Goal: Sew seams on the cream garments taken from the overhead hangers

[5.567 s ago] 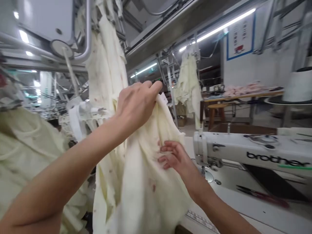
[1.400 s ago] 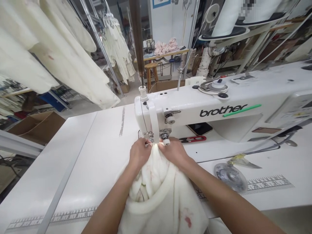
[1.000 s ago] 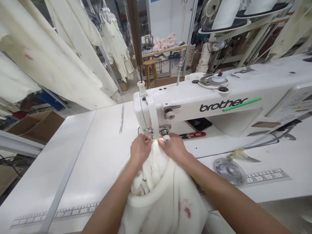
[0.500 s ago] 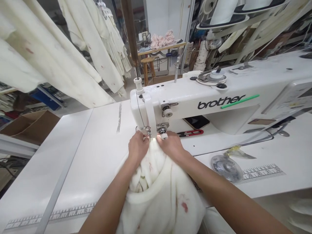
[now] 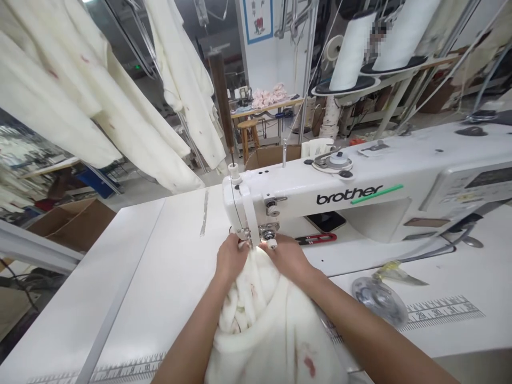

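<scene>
A cream garment (image 5: 280,330) with reddish marks lies bunched from the sewing machine's needle area toward me. The white sewing machine (image 5: 296,184) reads "brother". At the left of its needle, my left hand (image 5: 232,260) pinches the cloth with bent fingers. My right hand (image 5: 290,257) grips the cloth on the other side, its fingertips partly hidden behind the thread tension dial (image 5: 269,234). A white strip (image 5: 251,213) hangs down the machine's front to the cloth between my hands.
Behind the machine's needle end lie red thread snips (image 5: 318,238) and a phone (image 5: 327,220). A clear round disc (image 5: 378,301) rests by the ruler markings on the right. Cream garments (image 5: 132,117) hang at the left above a cardboard box (image 5: 72,226). Thread cones (image 5: 352,53) stand behind.
The view has tilted up, so the machine and hands sit lower in the picture. Both hands keep their places on the cloth beside the needle.
</scene>
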Action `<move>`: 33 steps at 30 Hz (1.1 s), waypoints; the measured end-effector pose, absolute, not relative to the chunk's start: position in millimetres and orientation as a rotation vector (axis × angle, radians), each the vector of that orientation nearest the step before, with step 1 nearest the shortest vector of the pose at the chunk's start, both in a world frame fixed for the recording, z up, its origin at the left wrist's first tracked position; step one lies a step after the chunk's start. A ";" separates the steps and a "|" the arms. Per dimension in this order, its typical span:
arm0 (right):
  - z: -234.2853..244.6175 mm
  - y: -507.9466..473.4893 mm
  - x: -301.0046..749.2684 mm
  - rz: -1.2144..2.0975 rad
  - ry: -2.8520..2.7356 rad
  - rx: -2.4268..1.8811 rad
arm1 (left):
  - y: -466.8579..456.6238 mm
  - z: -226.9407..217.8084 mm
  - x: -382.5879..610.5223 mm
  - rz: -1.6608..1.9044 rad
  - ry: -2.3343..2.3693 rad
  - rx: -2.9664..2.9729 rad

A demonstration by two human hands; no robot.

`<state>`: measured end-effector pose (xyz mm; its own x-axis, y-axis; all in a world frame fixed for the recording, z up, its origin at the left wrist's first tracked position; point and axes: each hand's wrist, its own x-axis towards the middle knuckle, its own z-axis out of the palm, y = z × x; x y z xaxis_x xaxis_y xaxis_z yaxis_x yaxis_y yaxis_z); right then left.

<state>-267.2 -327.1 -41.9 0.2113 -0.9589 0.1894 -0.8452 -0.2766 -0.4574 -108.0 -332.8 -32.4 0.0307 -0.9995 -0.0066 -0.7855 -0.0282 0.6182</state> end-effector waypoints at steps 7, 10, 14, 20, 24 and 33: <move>-36.5 -325.6 -277.8 -0.713 1.570 -2.229 | -332.4 -31.8 -109.1 -0.604 -1.813 1.852; -39.9 -327.7 -276.1 -0.722 1.566 -2.207 | -332.1 -29.6 -110.3 -0.595 -1.818 1.860; -41.4 -327.8 -276.0 -0.715 1.558 -2.149 | -331.0 -26.1 -110.4 -0.612 -1.824 1.855; -43.8 -328.4 -278.1 -0.734 1.520 -2.071 | -329.2 -25.8 -110.8 -0.687 -1.794 1.810; -49.8 -331.0 -280.1 -0.818 1.438 -2.065 | -328.6 -28.8 -110.8 -0.687 -1.755 1.787; -57.8 -339.2 -275.0 -0.873 1.526 -2.163 | -325.3 -26.2 -113.9 -0.626 -1.776 1.787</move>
